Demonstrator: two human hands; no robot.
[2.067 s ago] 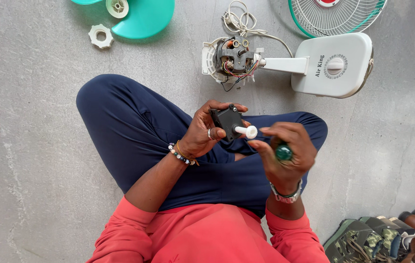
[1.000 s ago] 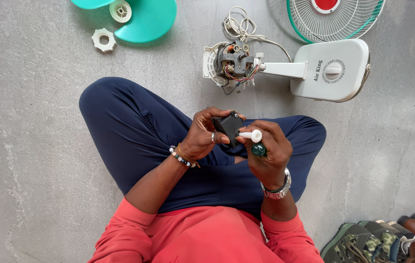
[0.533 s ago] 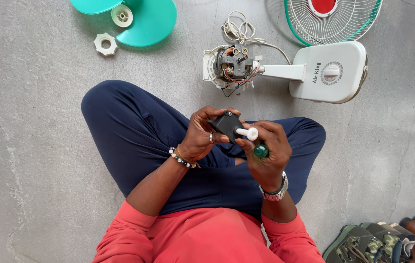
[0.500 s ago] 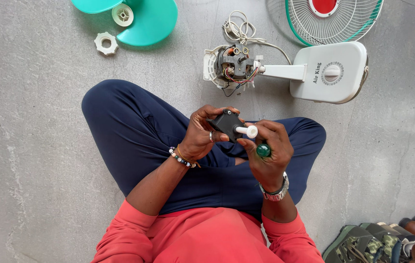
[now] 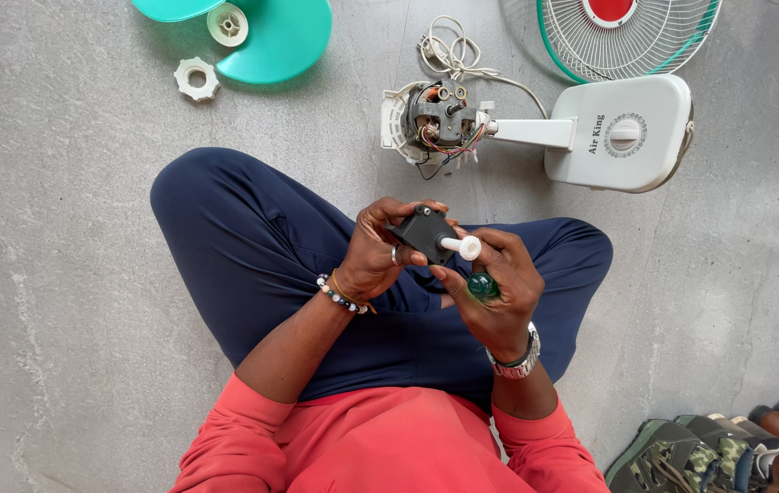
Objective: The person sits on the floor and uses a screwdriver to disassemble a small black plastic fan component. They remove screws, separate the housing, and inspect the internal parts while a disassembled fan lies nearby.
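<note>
At the top left, the teal fan blade [image 5: 271, 41] is cut off by the upper edge, and a white ring nut [image 5: 196, 78] is seen beside it on the grey floor [image 5: 61, 274]. The underside of the small black gearbox [image 5: 423, 232] is hidden by the fingers, so its lower part cannot be made out. This gearbox is held above the lap, between both hands and in contact with both. The left hand [image 5: 373, 256] is bent at the wrist, with its fingers closed around the left side of the gearbox. A white knob [image 5: 463, 246] stands out from the right side of the gearbox. The right hand [image 5: 492, 290] is curled just below it, closed on a dark green handle [image 5: 483, 286], whose shaft is hidden. Further right, the open motor [image 5: 440, 117], the white fan base [image 5: 618, 132] and the wire grille [image 5: 627, 32], partly cut off, are lying on the floor. Shoes [image 5: 727, 452] are cropped at the bottom right.
</note>
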